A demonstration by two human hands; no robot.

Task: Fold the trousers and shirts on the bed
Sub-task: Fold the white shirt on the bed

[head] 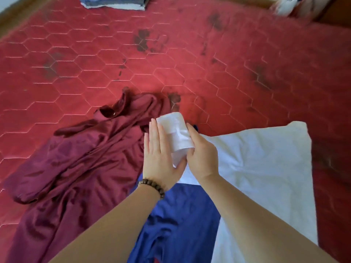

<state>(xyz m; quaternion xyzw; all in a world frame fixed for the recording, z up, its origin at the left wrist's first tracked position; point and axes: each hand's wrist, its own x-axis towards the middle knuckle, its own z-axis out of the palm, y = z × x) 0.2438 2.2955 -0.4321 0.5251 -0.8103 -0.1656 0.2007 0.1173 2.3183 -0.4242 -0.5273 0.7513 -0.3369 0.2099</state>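
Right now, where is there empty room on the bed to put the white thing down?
The widest bare stretch of red quilted mattress lies beyond the hands, between the maroon garment and the folded pile at the far edge. It is crowded close in: the maroon garment, blue garment and white cloth cover the near part.

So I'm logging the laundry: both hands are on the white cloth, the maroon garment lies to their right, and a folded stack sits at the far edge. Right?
Not quite. The head view shows the maroon garment lying to the left of the hands, not the right. The rest stands: left hand and right hand are on the white cloth, and a folded stack sits at the far edge.
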